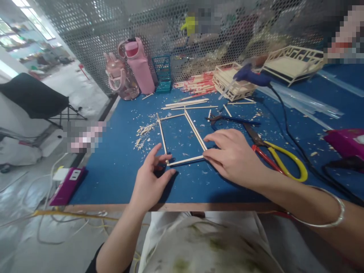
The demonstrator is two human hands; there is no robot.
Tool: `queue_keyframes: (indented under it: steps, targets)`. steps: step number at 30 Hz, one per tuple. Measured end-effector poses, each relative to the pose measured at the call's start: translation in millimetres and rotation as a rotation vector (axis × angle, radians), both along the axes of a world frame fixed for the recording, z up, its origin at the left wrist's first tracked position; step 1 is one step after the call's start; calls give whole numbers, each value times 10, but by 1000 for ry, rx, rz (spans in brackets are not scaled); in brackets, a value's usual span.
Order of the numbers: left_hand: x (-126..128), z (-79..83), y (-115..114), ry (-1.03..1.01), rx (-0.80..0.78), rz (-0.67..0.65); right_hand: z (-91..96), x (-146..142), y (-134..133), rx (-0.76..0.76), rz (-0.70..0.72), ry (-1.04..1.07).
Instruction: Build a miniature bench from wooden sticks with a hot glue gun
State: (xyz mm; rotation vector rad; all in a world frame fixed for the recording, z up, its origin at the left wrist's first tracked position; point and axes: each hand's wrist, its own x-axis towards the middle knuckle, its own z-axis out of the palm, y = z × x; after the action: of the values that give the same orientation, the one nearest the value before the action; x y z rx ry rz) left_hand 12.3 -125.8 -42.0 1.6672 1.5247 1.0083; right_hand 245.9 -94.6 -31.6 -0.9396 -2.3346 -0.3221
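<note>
Left hand [150, 178] loosely spread at near-left corner, contact unclear; right hand [230, 153] pinches near-right corner of pale thin-stick wooden rectangular frame [186, 160] on blue tabletop [108, 185]. Grip lightly, corners square. Beyond: loose pale wooden sticks [187, 102].

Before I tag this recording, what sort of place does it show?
Probably a handicraft workshop, judging by the blue hot-glue gun, the red-and-yellow-handled shears, and the pale wood scraps scattered on the blue worktop.
</note>
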Motion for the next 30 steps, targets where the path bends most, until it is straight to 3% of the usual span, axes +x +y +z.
queue_keyframes:
  steps: [8, 18, 21, 26, 30]
  targets:
    - [1, -20, 11, -92, -48, 76, -120, 61, 12, -83, 7, 63]
    - [57, -17, 28, 106, 39, 134, -174, 33, 51, -153, 17, 114]
    - [56, -21, 36, 124, 58, 158, -177, 28, 39, -248, -1, 177]
    - [50, -33, 43, 121, 57, 177, -159, 33, 15, -524, -150, 340]
    - [53, -43, 46, 92, 46, 191, -144, 46, 31, -569, -116, 370]
